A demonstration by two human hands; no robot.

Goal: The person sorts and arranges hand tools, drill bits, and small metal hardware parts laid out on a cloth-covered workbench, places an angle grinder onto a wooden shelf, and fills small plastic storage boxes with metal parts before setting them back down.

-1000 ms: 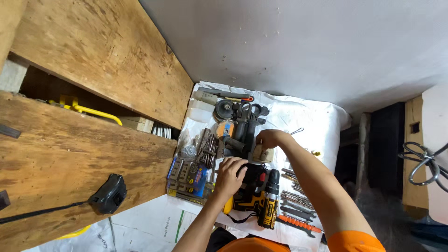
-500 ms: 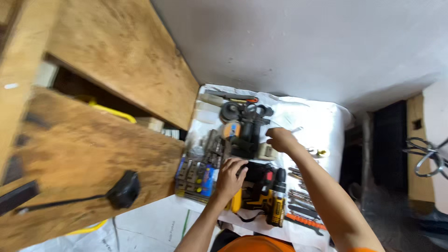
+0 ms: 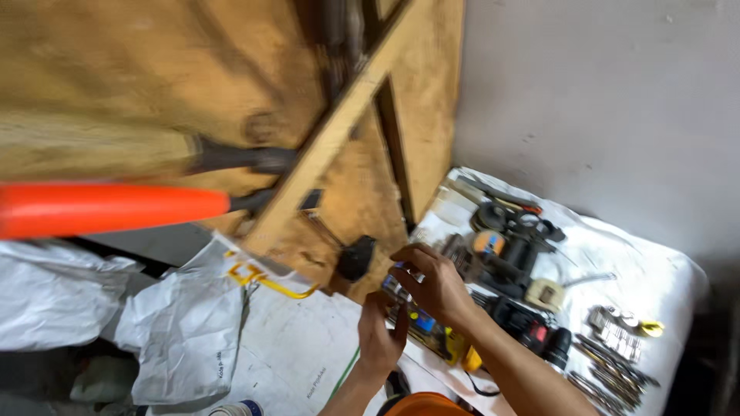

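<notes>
Hands: left hand (image 3: 380, 333) at 6 o'clock, fingers upright and loosely curled, close against the bit case; grip cannot be told. Right hand (image 3: 435, 283) just above it, fingers bent down onto the case's far edge.
Bit case (image 3: 420, 322): flat, dark, with blue and yellow inserts, on the white sheet (image 3: 655, 270) at 5 o'clock; partly hidden by both hands.
Obstruction: wooden panel (image 3: 154, 92), rough-grained plywood, fills 9 to 12 o'clock; black clamp knob (image 3: 356, 256) just left of the right hand.
Foreground: blurred orange handle (image 3: 108, 209) at 9 o'clock.
Surroundings: dark power tools (image 3: 512, 258), metal bits (image 3: 613, 335) at 4 o'clock, crumpled white bags (image 3: 185, 323).
</notes>
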